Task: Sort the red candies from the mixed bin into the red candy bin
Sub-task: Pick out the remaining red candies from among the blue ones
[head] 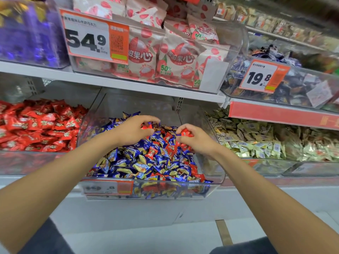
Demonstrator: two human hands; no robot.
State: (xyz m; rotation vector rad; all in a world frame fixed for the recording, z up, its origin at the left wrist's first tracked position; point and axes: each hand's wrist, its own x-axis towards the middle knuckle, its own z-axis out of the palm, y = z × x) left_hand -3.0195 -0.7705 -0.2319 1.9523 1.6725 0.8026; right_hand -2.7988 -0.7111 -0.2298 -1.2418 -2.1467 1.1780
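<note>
Left of the left hand (134, 129), the red candy bin (27, 162) brims with crinkly foil wrappers. That hand pinches a red candy (146, 127) over the clear plastic mixed bin (165, 193). The right hand (195, 139) curls round a second red candy (186, 133), which is partly hidden by its fingers.

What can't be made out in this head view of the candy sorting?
Head view:
How many red candies the left hand and right hand each grip: curled fingers cover them.
Mixed bin's lower layers: buried under top candies.
Its price tag: digits blurred.
Red candy bin's extent: cut off by left edge.
</note>
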